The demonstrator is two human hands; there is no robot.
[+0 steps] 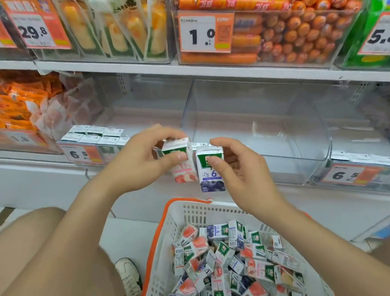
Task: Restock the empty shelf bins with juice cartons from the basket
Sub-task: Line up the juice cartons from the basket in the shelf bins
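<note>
Fingers and thumb of my left hand [141, 159] pinch the top of a small pink-and-white peach juice carton [183, 171], which I hold upright. My right hand [238, 167] pinches a small blue-and-white blueberry juice carton [211, 175] near its green top, thumb on the front face and the other fingers curled behind it. The two cartons sit side by side, touching or nearly so, in the air above the far rim of the basket.

That white plastic basket with an orange rim [174, 226] stands on the floor between my knees, and a loose heap of mixed pink and blue juice cartons [228, 266] lies in it at all angles.

Just behind my hands, on the lower shelf, is an empty clear plastic shelf bin [274, 138]. To its left, a second clear bin holds a neat block of white-topped cartons [94, 133] behind an orange price tag reading 6.5 [83, 154]. To the right, another row of cartons [375, 162] sits behind a matching 6.5 tag [347, 174].

On the shelf above, orange-wrapped sausages [271, 15] fill a clear tub. My white shoe [130, 278] shows just left of the basket.
</note>
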